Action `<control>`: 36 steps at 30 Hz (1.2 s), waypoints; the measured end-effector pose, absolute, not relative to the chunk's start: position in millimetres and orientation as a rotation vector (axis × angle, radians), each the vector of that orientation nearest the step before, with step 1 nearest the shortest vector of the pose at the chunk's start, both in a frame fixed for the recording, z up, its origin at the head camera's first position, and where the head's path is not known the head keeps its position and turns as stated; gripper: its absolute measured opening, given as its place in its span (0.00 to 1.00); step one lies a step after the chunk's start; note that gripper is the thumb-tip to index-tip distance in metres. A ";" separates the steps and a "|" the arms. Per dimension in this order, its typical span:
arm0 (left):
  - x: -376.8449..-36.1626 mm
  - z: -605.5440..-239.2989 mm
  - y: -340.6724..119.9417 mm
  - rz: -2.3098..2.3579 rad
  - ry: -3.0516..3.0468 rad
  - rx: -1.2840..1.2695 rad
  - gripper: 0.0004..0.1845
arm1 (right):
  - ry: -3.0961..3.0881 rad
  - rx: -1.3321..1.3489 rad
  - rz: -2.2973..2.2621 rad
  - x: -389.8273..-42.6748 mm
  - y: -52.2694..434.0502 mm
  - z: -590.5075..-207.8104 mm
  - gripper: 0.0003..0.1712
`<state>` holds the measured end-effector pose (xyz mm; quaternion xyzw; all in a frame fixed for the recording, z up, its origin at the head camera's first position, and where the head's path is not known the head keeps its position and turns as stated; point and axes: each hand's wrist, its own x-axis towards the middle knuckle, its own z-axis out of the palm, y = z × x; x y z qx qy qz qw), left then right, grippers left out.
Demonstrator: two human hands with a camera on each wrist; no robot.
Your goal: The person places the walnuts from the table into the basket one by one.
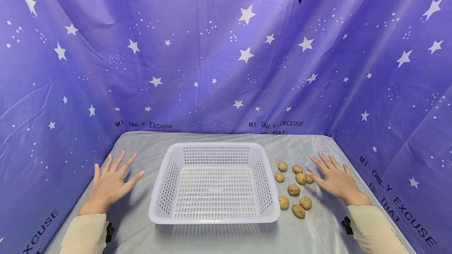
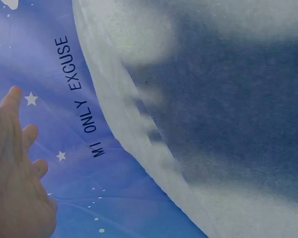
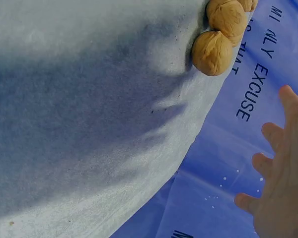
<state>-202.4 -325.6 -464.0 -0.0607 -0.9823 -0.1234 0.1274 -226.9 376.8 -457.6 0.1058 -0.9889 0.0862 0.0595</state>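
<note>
A white plastic basket [image 1: 214, 221] with perforated walls stands in the middle of the table, with nothing inside it. Several walnuts [image 1: 294, 190] lie loose to its right. My left hand [image 1: 111, 183] is spread above the table left of the basket, apart from it and holding nothing. On the other side, my right hand [image 1: 335, 179] hovers with spread fingers just right of the walnuts; its thumb overlaps one in the head view. In the right wrist view, walnuts [image 3: 212, 53] sit at the top, away from the fingers [image 3: 273, 136].
Grey cloth [image 1: 141, 144] covers the table. Purple-blue curtains [image 1: 197, 58] with stars and lettering close off the back and both sides. A dark strap [image 1: 110, 232] shows at the left wrist, and another dark piece [image 1: 347, 225] at the right one.
</note>
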 end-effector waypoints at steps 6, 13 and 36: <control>-205.1 -463.0 -322.6 -0.456 -2.880 -0.202 0.43 | -3.001 0.322 0.272 -226.3 374.4 -456.9 0.44; -207.8 -457.8 -312.9 -0.832 -2.874 -0.262 0.41 | -2.980 0.332 0.322 -227.1 370.9 -456.1 0.43; -212.5 -458.2 -286.1 -2.077 -2.664 -0.503 0.34 | -2.945 0.439 0.435 -239.2 348.7 -454.5 0.44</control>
